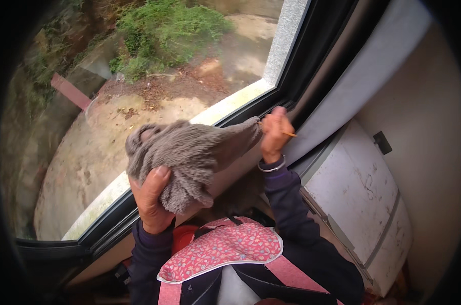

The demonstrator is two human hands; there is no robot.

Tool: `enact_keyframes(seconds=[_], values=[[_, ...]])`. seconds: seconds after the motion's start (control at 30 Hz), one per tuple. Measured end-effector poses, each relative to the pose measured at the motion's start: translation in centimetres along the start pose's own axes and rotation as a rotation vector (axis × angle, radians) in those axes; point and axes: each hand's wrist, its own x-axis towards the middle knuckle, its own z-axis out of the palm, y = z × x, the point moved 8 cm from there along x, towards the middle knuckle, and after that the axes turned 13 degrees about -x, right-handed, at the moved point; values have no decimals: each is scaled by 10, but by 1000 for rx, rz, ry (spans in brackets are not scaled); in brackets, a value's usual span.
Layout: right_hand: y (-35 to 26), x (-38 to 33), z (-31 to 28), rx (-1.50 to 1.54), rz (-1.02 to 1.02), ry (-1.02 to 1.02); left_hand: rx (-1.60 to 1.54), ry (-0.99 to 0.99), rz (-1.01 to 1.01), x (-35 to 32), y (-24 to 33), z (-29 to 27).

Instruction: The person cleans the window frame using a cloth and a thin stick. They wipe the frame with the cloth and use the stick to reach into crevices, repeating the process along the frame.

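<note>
A fluffy grey-brown plush cloth is bunched up in front of the window. My left hand is closed round its near left side, thumb on top and the other fingers mostly hidden beneath the folds. Toward the right the cloth narrows to a stretched end that reaches my right hand. That hand is closed on a thin orange stick, whose ends poke out on both sides of the fist, one of them at the cloth's tip. Whether the fingers also pinch the cloth cannot be made out. A bracelet circles the right wrist.
A dark-framed window runs diagonally just beyond my hands, with bushes and bare ground outside. A pale curtain hangs at the right. Below it stands a scuffed white cabinet. A red round object shows partly beside my pink floral apron.
</note>
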Motion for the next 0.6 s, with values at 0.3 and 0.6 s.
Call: enact_keyframes(seconds=[0.3,0.6], values=[[-62,41,-97,264,-349,413,-47,-267,-134,19,-7,103],[-30,95,-82,125,-412,144,9,-131,10,43,-35,45]])
